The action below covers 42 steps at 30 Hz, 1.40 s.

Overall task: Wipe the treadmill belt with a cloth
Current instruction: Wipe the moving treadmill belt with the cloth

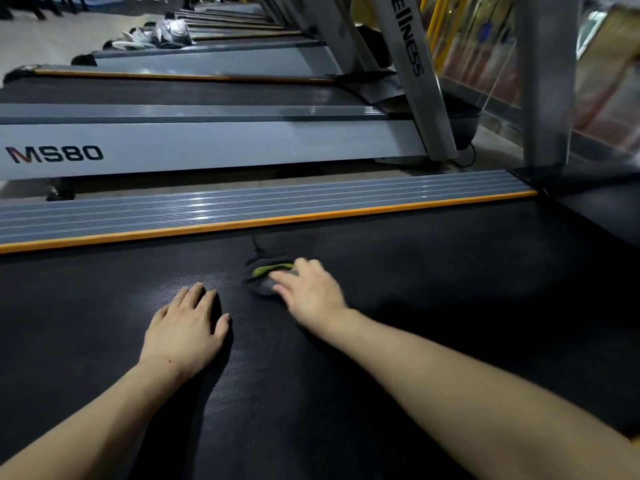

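The right hand (308,289) presses a dark grey-and-green cloth (268,277) onto the treadmill belt (433,306); motion blur hides whether its fingers curl round it, though they look fairly flat. The left hand (185,329) rests just beside the cloth, fingers straight, palm down on the belt. Wiping seems under way; nothing on the belt marks cleaned from uncleaned parts, so the remainder is unclear. Beyond the cloth runs the orange-edged side rail (277,206), then a row of other treadmills (173,140).
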Motion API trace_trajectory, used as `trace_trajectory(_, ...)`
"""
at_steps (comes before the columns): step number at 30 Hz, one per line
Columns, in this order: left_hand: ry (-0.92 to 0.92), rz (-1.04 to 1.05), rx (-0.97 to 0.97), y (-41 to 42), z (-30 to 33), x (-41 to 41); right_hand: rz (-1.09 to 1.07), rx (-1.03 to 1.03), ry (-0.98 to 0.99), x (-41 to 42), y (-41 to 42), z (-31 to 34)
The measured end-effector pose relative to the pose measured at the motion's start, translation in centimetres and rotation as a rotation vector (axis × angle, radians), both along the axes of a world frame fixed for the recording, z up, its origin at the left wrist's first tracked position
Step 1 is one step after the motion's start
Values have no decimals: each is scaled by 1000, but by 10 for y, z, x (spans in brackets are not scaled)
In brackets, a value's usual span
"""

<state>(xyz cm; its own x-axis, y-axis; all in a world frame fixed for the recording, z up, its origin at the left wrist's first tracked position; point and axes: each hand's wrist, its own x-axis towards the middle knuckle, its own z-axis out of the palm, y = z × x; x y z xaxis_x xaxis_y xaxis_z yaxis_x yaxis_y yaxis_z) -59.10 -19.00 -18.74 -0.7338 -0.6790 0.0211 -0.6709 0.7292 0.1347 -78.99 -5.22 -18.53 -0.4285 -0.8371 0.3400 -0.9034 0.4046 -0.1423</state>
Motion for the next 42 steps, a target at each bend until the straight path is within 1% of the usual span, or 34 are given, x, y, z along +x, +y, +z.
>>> trace_trajectory(1,-2,1,-2,-1,0,1,-72,8,26,-27,19,-1)
trace_trajectory(2,-5,3,-3,-1,1,2,-191,19,30,-56,41,0)
trace_trajectory(4,-8,1,-8,0,1,4,-439,-1,-2,-104,87,2)
trace_trajectory(5,-6,-5,-17,1,1,5,-537,-15,-25,-115,102,4)
trace_trajectory(7,-7,-13,-22,3,1,6,-667,16,-23,-109,101,4)
trace_trajectory(9,-6,-4,-12,4,0,8,-721,28,-18,-76,70,3)
trace_trajectory(11,-6,-2,-13,4,0,6,-667,-10,-73,-29,27,3)
trace_trajectory(13,4,0,-18,5,0,5,-524,-53,-124,24,-16,3)
trace_trajectory(15,14,4,-10,5,-1,4,-322,-42,-136,71,-43,1)
trace_trajectory(16,7,6,-4,4,-1,5,-217,-6,-144,82,-47,1)
trace_trajectory(18,-4,5,3,2,1,7,-56,33,-88,71,-34,5)
trace_trajectory(20,-1,-6,-7,3,2,9,-84,30,25,29,-3,-2)
trace_trajectory(21,4,-12,-10,4,3,10,-168,24,43,1,17,-6)
trace_trajectory(23,10,-32,-13,7,0,13,-402,6,-14,-54,63,-9)
trace_trajectory(24,9,-39,-16,7,-1,14,-475,16,-32,-73,85,-8)
trace_trajectory(26,2,-41,-24,5,-3,16,-609,25,-19,-88,104,-7)
trace_trajectory(28,-5,-38,-19,5,-4,17,-777,-34,-78,-77,89,-5)
trace_trajectory(29,-7,-35,-19,6,-4,17,-813,-62,-113,-63,70,-10)
trace_trajectory(31,1,-32,-16,7,-1,16,-750,-95,-170,-20,29,-12)
trace_trajectory(33,17,-34,-16,10,0,16,-597,-147,-204,30,-10,-10)
trace_trajectory(34,31,-32,-25,12,0,18,-492,-142,-183,58,-21,-7)
trace_trajectory(35,45,-32,-34,15,-1,20,-367,-105,-115,78,-26,-8)
trace_trajectory(36,57,-36,-35,18,-1,22,-229,-66,-98,89,-24,-7)
trace_trajectory(38,60,-50,-29,24,1,27,-31,-7,-59,70,-7,4)
trace_trajectory(39,56,-57,-27,26,2,30,-7,-3,-11,52,8,2)
trace_trajectory(40,47,-62,-20,28,4,32,-32,-13,26,32,26,0)
trace_trajectory(42,33,-78,-4,30,7,34,-212,12,29,-19,67,-4)
